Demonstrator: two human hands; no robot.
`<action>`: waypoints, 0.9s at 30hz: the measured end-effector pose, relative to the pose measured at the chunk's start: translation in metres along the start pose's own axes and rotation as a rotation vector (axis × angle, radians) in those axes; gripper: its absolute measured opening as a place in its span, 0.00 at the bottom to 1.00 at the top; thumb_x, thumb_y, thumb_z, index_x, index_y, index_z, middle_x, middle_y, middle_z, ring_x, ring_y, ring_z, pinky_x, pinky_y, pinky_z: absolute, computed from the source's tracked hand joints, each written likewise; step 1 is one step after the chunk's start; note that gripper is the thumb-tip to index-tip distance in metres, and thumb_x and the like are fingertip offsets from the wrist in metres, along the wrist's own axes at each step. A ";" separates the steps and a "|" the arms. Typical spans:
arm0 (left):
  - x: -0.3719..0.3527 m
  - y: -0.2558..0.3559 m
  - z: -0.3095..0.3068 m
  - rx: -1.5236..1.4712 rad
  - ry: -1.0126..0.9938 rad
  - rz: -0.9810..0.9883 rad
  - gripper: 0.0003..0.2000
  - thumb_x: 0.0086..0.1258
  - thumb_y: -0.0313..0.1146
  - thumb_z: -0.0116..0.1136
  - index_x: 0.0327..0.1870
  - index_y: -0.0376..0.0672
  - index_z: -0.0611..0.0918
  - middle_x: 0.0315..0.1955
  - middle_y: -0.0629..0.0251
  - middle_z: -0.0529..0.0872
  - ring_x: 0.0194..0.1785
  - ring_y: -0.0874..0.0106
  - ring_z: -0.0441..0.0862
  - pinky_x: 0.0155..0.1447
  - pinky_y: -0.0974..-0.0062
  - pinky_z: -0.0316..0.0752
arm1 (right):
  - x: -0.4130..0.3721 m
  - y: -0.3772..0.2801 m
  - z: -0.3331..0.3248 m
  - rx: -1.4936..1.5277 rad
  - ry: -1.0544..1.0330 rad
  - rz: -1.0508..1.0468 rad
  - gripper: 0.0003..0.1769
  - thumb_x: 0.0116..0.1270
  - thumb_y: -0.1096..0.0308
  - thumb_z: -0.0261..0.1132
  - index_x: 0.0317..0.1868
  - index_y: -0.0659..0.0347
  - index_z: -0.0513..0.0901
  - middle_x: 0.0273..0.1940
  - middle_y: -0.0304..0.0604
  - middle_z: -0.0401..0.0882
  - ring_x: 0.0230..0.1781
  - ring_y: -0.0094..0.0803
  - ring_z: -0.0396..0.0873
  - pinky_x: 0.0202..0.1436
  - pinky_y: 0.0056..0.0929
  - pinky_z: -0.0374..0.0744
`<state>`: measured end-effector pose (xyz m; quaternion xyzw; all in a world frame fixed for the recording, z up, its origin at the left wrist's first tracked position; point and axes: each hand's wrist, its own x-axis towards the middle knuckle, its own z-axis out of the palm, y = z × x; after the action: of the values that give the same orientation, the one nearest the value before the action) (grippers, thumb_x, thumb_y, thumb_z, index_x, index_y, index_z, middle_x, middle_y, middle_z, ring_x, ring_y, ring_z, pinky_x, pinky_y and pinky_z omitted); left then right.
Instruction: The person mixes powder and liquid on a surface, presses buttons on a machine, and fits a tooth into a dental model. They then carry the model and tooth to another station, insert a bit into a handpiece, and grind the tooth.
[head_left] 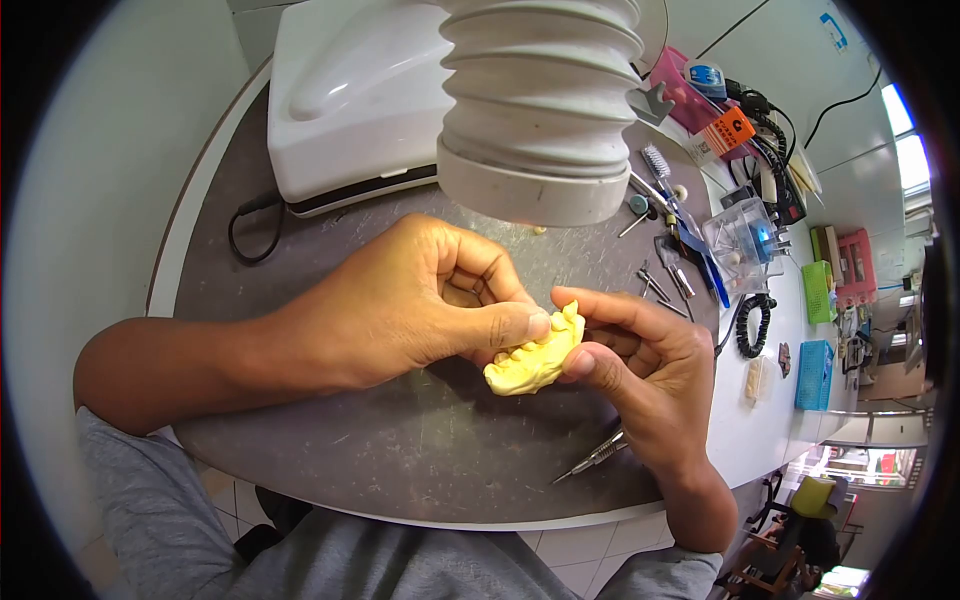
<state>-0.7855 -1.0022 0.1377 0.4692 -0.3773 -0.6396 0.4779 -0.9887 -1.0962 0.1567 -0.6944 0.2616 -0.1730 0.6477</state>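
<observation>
A yellow dental cast (530,366) with a row of moulded teeth is held up between both hands, above the dark worktop. My left hand (440,300) pinches it from the left, the thumb lying across the teeth. From the other side my right hand (645,365) grips its right end between thumb and forefinger. Both hands are closed on the cast, and my fingers cover parts of it. Below my right hand a slim metal handpiece (592,457) with a pointed tip lies on the worktop.
A wide ribbed suction hose (540,110) hangs just beyond the hands. Behind it on the left stands a white machine (350,100). Brushes, small burs and a clear plastic box (740,240) crowd the right side, with a pink bin (685,95) farther back.
</observation>
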 end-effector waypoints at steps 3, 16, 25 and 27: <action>0.001 -0.001 -0.001 0.021 -0.002 0.001 0.08 0.72 0.31 0.65 0.38 0.34 0.82 0.33 0.63 0.87 0.36 0.81 0.84 0.42 0.83 0.82 | 0.000 -0.001 0.000 0.010 -0.003 0.005 0.21 0.67 0.77 0.70 0.59 0.74 0.80 0.46 0.48 0.86 0.46 0.27 0.85 0.51 0.21 0.83; -0.004 0.003 0.009 0.453 0.060 0.183 0.13 0.62 0.24 0.71 0.44 0.36 0.79 0.39 0.68 0.82 0.43 0.81 0.80 0.49 0.80 0.78 | 0.003 0.006 -0.007 -0.303 -0.001 -0.136 0.20 0.63 0.76 0.73 0.55 0.69 0.80 0.48 0.48 0.85 0.47 0.28 0.86 0.55 0.27 0.84; -0.005 -0.006 0.008 1.189 0.292 0.697 0.20 0.57 0.21 0.69 0.51 0.36 0.78 0.36 0.60 0.82 0.39 0.66 0.83 0.45 0.73 0.78 | -0.074 -0.013 -0.057 -1.370 -0.214 -0.442 0.21 0.57 0.80 0.65 0.53 0.60 0.81 0.51 0.47 0.81 0.59 0.42 0.78 0.66 0.43 0.75; -0.010 -0.006 0.014 1.208 0.303 0.673 0.23 0.55 0.23 0.72 0.53 0.37 0.78 0.38 0.60 0.83 0.41 0.65 0.83 0.47 0.70 0.79 | -0.082 -0.006 -0.054 -1.350 -0.205 -0.402 0.21 0.57 0.78 0.66 0.53 0.59 0.81 0.54 0.46 0.80 0.63 0.41 0.75 0.73 0.46 0.69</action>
<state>-0.7996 -0.9911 0.1388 0.5941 -0.7200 -0.0637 0.3531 -1.0847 -1.0915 0.1765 -0.9915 0.1164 -0.0232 0.0528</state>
